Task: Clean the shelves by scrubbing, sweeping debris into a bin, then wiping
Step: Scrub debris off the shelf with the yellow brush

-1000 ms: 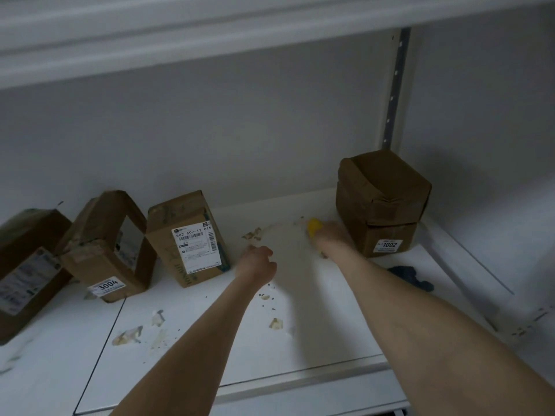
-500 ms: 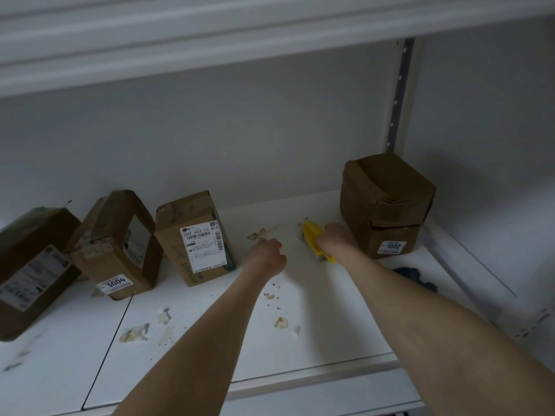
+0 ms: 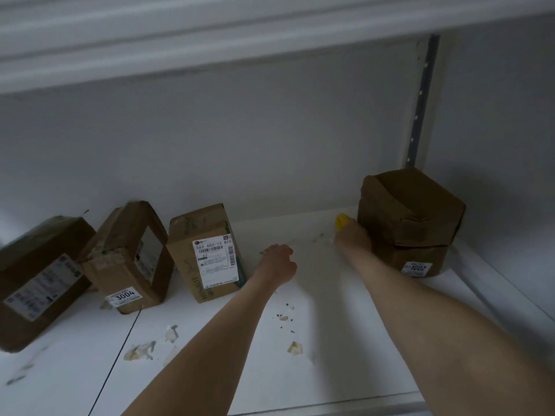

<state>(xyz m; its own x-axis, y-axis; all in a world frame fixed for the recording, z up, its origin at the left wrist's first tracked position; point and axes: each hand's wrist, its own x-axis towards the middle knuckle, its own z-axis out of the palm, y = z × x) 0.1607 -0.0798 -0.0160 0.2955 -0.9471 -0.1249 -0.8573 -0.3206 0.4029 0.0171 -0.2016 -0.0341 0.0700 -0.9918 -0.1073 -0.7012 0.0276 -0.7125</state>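
Note:
My right hand [image 3: 353,240] grips a yellow scrubbing tool [image 3: 341,222], pressed to the white shelf [image 3: 345,340] far back, right beside the brown box labelled 1002 [image 3: 410,223]. Only the tool's yellow tip shows past my fingers. My left hand [image 3: 277,264] rests on the shelf in a loose fist with nothing visible in it, next to a scrap of debris [image 3: 270,248]. Torn paper bits [image 3: 141,351] and a crumb [image 3: 295,347] lie scattered on the shelf nearer to me.
Three more cardboard boxes line the back left: one with a barcode label [image 3: 207,253], one marked 3004 [image 3: 129,256], and a tilted one [image 3: 39,277]. An upper shelf [image 3: 210,40] overhangs. A slotted metal upright [image 3: 420,100] runs up the right corner.
My right hand has pushed the yellow tool away from me and to the right, up against the 1002 box. My left hand has stayed in about the same place.

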